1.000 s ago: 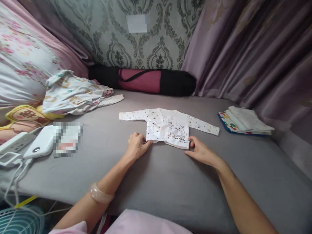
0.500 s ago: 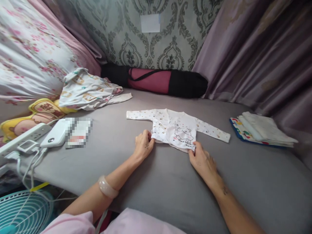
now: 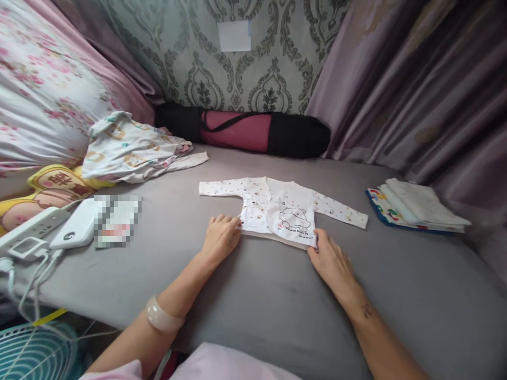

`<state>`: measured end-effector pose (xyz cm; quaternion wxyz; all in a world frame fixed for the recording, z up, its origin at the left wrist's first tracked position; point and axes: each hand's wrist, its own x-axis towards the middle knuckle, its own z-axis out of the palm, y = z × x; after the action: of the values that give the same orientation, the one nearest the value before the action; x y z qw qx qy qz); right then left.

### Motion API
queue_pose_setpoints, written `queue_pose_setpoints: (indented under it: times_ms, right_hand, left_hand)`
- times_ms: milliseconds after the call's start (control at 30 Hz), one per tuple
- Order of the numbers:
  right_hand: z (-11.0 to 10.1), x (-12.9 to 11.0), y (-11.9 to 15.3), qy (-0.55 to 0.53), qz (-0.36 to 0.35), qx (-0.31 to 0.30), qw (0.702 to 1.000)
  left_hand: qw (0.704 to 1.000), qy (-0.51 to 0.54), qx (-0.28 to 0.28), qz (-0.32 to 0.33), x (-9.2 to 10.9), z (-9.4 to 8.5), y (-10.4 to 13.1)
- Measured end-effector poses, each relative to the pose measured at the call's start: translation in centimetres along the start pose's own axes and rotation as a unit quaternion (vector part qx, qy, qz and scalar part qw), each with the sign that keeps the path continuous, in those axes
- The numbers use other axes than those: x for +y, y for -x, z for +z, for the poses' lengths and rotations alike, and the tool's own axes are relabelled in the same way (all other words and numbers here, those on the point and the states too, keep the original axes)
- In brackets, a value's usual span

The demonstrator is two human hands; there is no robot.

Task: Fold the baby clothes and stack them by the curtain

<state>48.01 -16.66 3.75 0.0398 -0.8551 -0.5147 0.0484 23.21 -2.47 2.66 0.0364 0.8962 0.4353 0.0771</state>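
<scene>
A small white baby shirt (image 3: 273, 206) lies spread on the grey bed sheet, sleeves stretched out to both sides, with a bear drawing and lettering on its front. My left hand (image 3: 222, 237) pinches the left corner of its bottom hem. At the opposite hem corner, my right hand (image 3: 331, 256) grips the cloth between thumb and fingers. Between the two hands the hem is pulled fairly straight, and a strip of the back layer shows below the front one.
A crumpled printed garment (image 3: 130, 150) lies back left, near a yellow cushion (image 3: 59, 182). A power strip (image 3: 35, 227) and white power bank (image 3: 77, 224) sit at left. Folded cloths (image 3: 420, 206) are stacked right; a black and maroon bag (image 3: 237, 129) lies along the wall.
The hem has been drawn straighter, and my left hand has shifted slightly left and down with its corner. My right hand keeps its grip. The whole view has shifted a little.
</scene>
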Motion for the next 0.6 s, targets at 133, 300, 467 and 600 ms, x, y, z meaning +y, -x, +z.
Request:
queue_pose_setpoints:
  times_ms: [133, 300, 467, 600]
  right_hand:
    - [0.5, 0.9, -0.1, -0.028, -0.091, 0.018, 0.995]
    - [-0.6, 3.0, -0.4, -0.113, -0.178, -0.041, 0.977]
    - [-3.9, 2.3, -2.9, -0.118, -0.175, -0.057, 0.976]
    - [-5.3, -1.9, -7.9, -0.111, -0.151, -0.022, 0.982]
  left_hand:
    - [0.998, -0.054, -0.006, 0.027, -0.4, -0.4, 0.0]
    - [0.993, 0.006, -0.068, 0.1, -2.0, -2.4, 0.5]
    - [0.985, 0.126, -0.004, 0.119, -1.7, -5.1, -3.2]
    - [0.96, 0.279, 0.02, 0.033, 1.8, -4.6, -9.7]
